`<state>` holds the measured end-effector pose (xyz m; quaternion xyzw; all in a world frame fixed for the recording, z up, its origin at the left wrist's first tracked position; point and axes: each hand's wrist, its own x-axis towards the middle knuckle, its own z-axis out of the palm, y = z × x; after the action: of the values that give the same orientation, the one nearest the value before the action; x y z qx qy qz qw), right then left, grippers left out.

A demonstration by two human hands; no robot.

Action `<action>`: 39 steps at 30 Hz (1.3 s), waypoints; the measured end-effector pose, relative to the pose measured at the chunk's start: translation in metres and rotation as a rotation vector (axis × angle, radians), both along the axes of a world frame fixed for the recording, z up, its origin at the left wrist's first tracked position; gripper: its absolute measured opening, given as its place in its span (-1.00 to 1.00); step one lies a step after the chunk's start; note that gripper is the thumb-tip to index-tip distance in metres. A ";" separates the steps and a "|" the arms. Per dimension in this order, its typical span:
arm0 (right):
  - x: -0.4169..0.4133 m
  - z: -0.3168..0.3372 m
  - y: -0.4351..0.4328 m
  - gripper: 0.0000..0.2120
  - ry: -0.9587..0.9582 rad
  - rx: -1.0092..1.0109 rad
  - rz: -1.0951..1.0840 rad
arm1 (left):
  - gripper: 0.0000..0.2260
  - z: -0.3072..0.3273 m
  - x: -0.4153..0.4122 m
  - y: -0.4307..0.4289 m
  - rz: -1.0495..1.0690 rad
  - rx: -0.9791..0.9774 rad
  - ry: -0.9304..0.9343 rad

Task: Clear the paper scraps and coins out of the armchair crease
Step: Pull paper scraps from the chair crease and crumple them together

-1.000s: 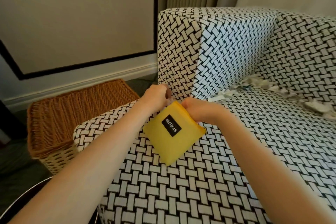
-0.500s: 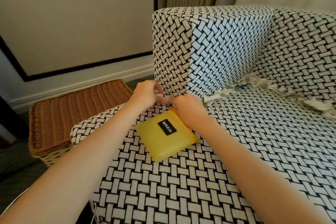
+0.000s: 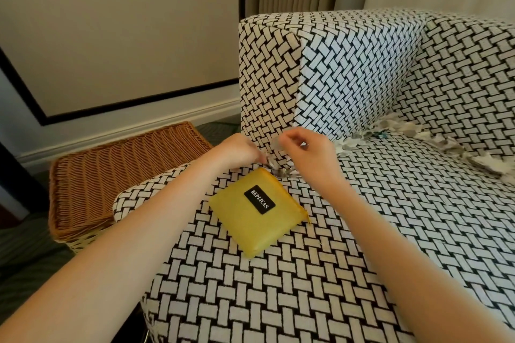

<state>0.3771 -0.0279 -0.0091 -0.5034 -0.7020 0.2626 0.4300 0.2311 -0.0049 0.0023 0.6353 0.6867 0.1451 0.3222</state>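
Note:
A black-and-white woven armchair (image 3: 348, 245) fills the right side. Torn paper scraps (image 3: 395, 133) line the crease along the armrest and the backrest. More scraps (image 3: 282, 172) lie at the crease's front end. A flat yellow pouch (image 3: 250, 220) with a black label lies on the seat just in front of them. My left hand (image 3: 239, 150) curls down onto the front scraps and pinches one at its fingertips. My right hand (image 3: 306, 147) is lifted a little above the crease, pinching a small grey scrap (image 3: 274, 144). No coins show.
A brown wicker basket (image 3: 122, 175) with its lid on stands on the floor left of the chair. The armrest (image 3: 334, 72) rises right behind my hands. A wall and a curtain stand behind the chair.
The yellow pouch went from held in the air to lying flat on the seat. Both hands let go of it and moved to the front end of the crease. My right hand has lifted.

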 end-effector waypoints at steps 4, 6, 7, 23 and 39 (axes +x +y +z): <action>0.021 0.025 -0.007 -0.83 0.724 -0.666 0.045 | -0.75 -0.007 0.019 -0.004 -0.130 0.048 0.103; 0.029 0.027 -0.009 -0.81 0.835 -0.753 0.040 | -0.74 -0.011 0.031 -0.005 -0.159 0.102 0.233; 0.033 0.025 -0.008 -0.80 0.861 -0.767 0.031 | -0.73 -0.013 0.036 -0.005 -0.181 0.127 0.293; 0.034 -0.006 0.004 -0.79 -0.596 -0.290 -0.108 | -0.76 -0.005 0.019 -0.003 0.055 -0.005 -0.243; 0.049 -0.005 0.009 -0.72 0.630 -0.511 -0.154 | -0.72 0.005 0.038 -0.014 -0.059 0.036 0.003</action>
<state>0.4256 -0.0185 -0.0143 -0.5400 -0.4084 0.5366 0.5036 0.2687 -0.0187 0.0071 0.6612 0.6653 0.1469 0.3139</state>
